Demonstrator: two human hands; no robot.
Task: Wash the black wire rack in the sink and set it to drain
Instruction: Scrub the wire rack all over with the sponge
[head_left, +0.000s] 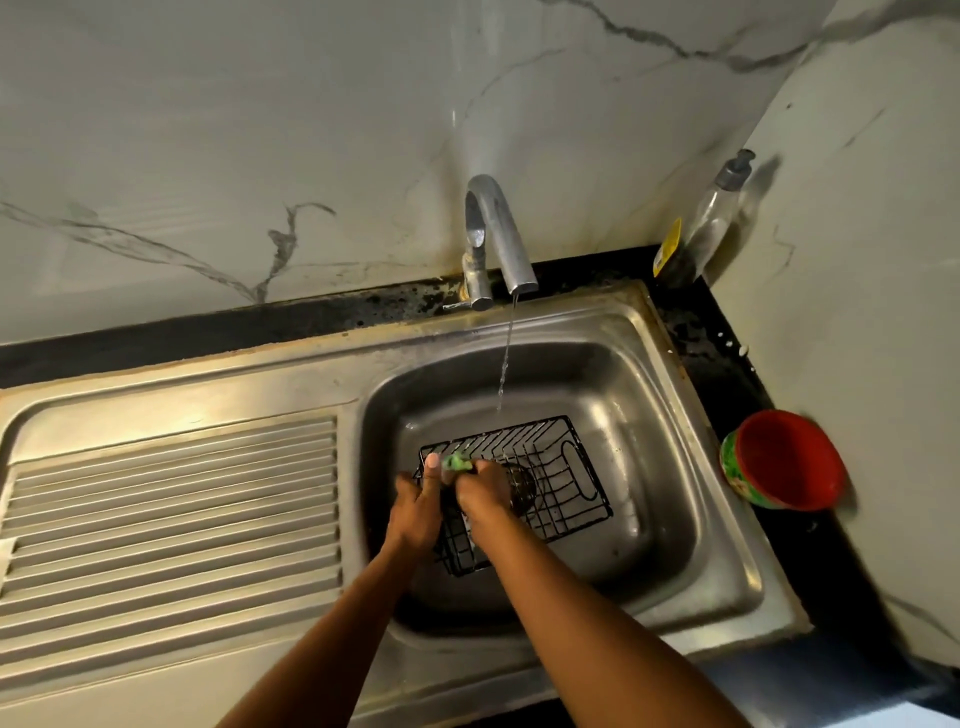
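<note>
**Hands at the rack.** The right hand curls around a green scrub pad, of which only a tuft shows above the knuckles. The left hand grips the left end of the black wire rack, thumb straight up and touching the pad; its fingers are tucked out of sight. The rack lies flat on the floor of the sink, long side running away to the right of the hands. Its near-left corner is covered by both hands and wrists.

Just right of the right hand a round drain strainer shows through the wires, partly hidden. Beyond the hands a thin water stream falls from the tap onto the rack's far rim.

Left of the hands lies the ribbed draining board, cut off by the frame edge. Well right of the hands, on the black counter, a red cup lies on its side — mouth toward the camera. A pump bottle leans in the far corner; its contents are hard to make out.
</note>
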